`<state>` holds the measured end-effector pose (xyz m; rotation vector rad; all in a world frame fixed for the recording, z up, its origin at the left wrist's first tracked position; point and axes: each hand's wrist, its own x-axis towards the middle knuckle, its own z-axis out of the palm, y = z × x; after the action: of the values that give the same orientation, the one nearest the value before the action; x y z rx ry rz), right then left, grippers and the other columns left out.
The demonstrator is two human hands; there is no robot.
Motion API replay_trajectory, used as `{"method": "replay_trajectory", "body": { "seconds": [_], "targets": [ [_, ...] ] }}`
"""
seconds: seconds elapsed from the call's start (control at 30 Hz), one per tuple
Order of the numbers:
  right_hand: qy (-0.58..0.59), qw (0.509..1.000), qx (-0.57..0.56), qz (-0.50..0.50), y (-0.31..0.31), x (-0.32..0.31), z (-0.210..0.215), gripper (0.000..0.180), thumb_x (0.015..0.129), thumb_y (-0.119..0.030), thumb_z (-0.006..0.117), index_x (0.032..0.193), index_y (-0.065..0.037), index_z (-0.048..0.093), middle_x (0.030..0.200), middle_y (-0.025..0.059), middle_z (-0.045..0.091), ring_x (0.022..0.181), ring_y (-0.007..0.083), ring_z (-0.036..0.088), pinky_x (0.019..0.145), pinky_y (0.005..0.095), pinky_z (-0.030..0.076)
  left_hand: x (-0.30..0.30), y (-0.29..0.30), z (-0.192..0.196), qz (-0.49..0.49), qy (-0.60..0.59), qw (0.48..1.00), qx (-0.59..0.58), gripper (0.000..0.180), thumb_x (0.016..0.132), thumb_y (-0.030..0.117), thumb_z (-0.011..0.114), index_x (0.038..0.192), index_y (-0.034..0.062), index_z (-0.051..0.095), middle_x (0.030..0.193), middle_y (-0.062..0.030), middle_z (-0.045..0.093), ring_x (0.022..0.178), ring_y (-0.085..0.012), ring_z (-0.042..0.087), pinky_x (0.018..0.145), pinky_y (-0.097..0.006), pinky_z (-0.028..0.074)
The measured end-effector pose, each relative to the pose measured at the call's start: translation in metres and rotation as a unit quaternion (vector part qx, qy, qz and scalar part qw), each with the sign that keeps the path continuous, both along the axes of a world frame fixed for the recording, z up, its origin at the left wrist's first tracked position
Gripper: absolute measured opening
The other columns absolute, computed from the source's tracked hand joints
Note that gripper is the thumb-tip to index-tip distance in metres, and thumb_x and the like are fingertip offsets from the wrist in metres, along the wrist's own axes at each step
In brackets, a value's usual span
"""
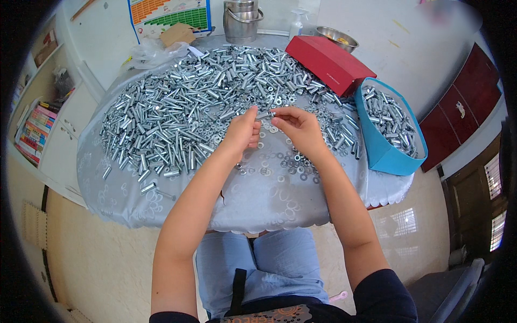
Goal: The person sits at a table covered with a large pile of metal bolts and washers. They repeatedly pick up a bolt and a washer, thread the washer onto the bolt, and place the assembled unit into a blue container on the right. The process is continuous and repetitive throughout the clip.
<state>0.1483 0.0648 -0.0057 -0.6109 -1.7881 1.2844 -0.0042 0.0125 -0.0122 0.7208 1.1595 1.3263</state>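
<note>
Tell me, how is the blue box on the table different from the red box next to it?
The blue box is open and holds silver metal tubes; the red box is shut, so its contents cannot be seen. The blue box is deep with tall walls, while the red box is flat and low. The blue box sits at the table's right edge; the red box lies farther back. Both rest against the big heap of metal tubes.

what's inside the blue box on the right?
The blue box holds a pile of silver metal sleeves, the same kind as the heap on the table. What lies under the top layer is hidden.
</note>
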Motion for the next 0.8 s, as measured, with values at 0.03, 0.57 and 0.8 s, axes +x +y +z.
{"method": "replay_trajectory", "body": {
  "seconds": [0.03,0.57,0.8],
  "targets": [
    [0.003,1.000,-0.001,-0.002,0.000,0.000,0.001,0.022,0.079,-0.004,0.062,0.100,0.002,0.061,0.092,0.0079,0.063,0.083,0.0110,0.058,0.075,0.0233,0.047,0.001,-0.001,0.001,-0.001,-0.001,1.000,0.000,0.043,0.089,0.044,0.042,0.057,0.0155,0.032,0.050,0.0068,0.026,0.040,-0.0063,0.025,0.039,-0.024,0.021],
    [0.063,0.998,-0.015,-0.015,-0.003,0.003,0.011,0.021,0.081,-0.002,0.061,0.101,0.003,0.059,0.099,0.0078,0.062,0.088,0.0110,0.057,0.078,0.0228,0.046,0.003,-0.001,0.001,-0.022,-0.052,0.998,-0.016,0.042,0.089,0.040,0.041,0.056,0.0171,0.029,0.050,0.0069,0.023,0.040,-0.0067,0.021,0.039,-0.024,0.018],
    [0.054,0.998,0.005,0.011,-0.002,0.001,0.004,0.020,0.081,-0.003,0.061,0.100,0.002,0.059,0.096,0.0071,0.062,0.087,0.0109,0.057,0.078,0.0233,0.045,0.003,0.001,-0.001,-0.002,-0.027,1.000,-0.005,0.043,0.089,0.043,0.041,0.057,0.0161,0.031,0.051,0.0068,0.025,0.041,-0.0066,0.023,0.039,-0.024,0.021]
  ]
}}
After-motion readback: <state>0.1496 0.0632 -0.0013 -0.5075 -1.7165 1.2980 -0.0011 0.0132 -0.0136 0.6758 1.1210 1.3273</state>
